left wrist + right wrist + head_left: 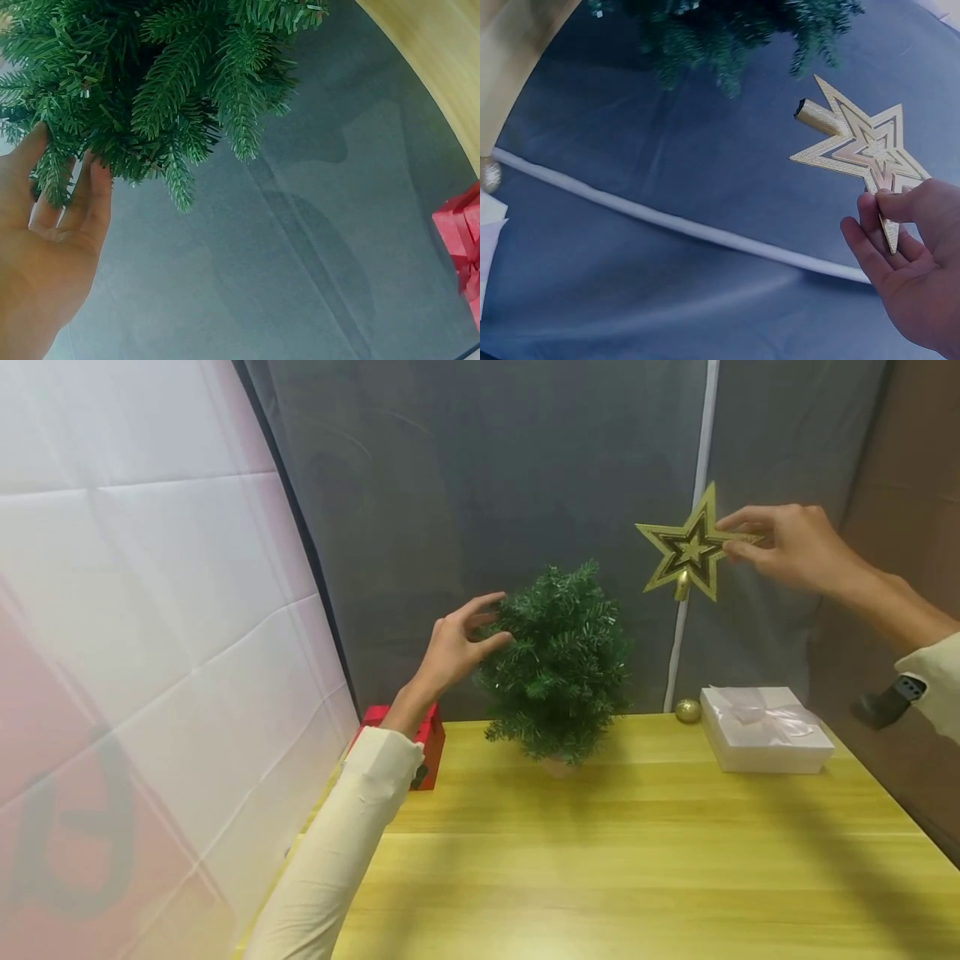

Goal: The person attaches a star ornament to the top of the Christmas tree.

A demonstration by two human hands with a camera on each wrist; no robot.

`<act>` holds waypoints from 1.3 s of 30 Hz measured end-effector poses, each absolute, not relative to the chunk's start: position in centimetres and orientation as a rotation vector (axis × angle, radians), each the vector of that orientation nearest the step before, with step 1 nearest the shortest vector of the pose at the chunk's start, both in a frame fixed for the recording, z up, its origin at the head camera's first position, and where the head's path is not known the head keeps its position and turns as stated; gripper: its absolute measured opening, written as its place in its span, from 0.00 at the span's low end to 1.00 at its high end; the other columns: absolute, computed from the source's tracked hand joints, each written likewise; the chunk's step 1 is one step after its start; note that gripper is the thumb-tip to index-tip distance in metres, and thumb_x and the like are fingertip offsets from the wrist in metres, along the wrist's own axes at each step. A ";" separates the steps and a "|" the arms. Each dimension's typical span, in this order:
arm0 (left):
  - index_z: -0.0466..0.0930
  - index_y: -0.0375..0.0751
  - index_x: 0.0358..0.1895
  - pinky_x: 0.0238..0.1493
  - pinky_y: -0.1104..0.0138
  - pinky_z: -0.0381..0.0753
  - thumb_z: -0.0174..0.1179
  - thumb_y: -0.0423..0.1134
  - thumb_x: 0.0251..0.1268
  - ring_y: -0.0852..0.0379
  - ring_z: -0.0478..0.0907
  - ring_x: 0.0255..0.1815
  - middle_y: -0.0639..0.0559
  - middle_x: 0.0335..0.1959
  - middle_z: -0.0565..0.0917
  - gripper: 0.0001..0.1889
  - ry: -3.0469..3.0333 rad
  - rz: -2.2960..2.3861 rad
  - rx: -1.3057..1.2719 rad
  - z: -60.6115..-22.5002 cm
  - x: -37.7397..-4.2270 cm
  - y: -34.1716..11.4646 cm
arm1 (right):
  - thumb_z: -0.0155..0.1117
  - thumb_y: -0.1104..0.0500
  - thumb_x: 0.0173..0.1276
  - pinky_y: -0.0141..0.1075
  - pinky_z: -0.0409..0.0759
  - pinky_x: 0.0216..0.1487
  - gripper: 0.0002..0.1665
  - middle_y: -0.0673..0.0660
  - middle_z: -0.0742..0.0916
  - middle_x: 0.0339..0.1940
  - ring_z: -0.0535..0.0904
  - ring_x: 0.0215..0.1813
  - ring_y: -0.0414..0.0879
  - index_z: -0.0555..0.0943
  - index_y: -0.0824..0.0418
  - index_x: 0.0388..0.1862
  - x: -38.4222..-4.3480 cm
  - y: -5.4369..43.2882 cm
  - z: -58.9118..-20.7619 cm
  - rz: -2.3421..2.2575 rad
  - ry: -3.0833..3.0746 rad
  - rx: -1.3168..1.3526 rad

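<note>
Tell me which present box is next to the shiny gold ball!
It's the white box, on the right side of the table. The gold ball is right beside it. The red box is over on the left, past the green tree.

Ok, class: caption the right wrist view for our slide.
Right hand pinching a gold star by one tip, green branches along the picture's top edge.

A star point(692, 548) gripped by the right hand point(801, 547) is finished in grainy, metallic-looking gold. Left of the grip, a tree point(558, 664) is seen as bristly and plastic-looking; below, the table point(600, 877) is surfaced in glossy wood grain.
</note>
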State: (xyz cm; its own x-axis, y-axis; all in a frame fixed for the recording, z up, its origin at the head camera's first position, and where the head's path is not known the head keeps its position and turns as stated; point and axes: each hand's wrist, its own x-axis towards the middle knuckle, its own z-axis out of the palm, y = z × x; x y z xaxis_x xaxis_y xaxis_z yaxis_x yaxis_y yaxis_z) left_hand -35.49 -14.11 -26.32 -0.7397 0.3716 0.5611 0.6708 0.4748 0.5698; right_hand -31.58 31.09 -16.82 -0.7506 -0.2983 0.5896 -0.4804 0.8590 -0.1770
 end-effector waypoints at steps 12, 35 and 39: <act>0.72 0.62 0.75 0.41 0.60 0.80 0.72 0.44 0.68 0.56 0.81 0.66 0.46 0.67 0.81 0.33 -2.375 -1.161 -0.874 -26.4 -35.2 -14.1 | 0.62 0.59 0.79 0.26 0.68 0.29 0.19 0.67 0.90 0.47 0.81 0.31 0.22 0.82 0.63 0.65 -31.5 28.0 -14.0 0.420 -2.453 0.597; 0.73 0.60 0.75 0.45 0.58 0.82 0.72 0.43 0.67 0.53 0.81 0.65 0.44 0.66 0.82 0.33 -2.369 -1.159 -0.868 -26.5 -35.0 -14.3 | 0.60 0.58 0.81 0.21 0.70 0.36 0.20 0.69 0.86 0.60 0.88 0.52 0.65 0.82 0.62 0.67 -32.4 21.4 -11.6 0.536 -2.409 0.711; 0.73 0.61 0.75 0.51 0.55 0.85 0.72 0.43 0.67 0.54 0.81 0.65 0.44 0.66 0.82 0.33 -2.366 -1.168 -0.854 -26.5 -34.9 -14.5 | 0.59 0.59 0.81 0.40 0.83 0.47 0.21 0.69 0.84 0.63 0.86 0.55 0.66 0.81 0.63 0.68 -32.6 20.1 -11.6 0.587 -2.401 0.741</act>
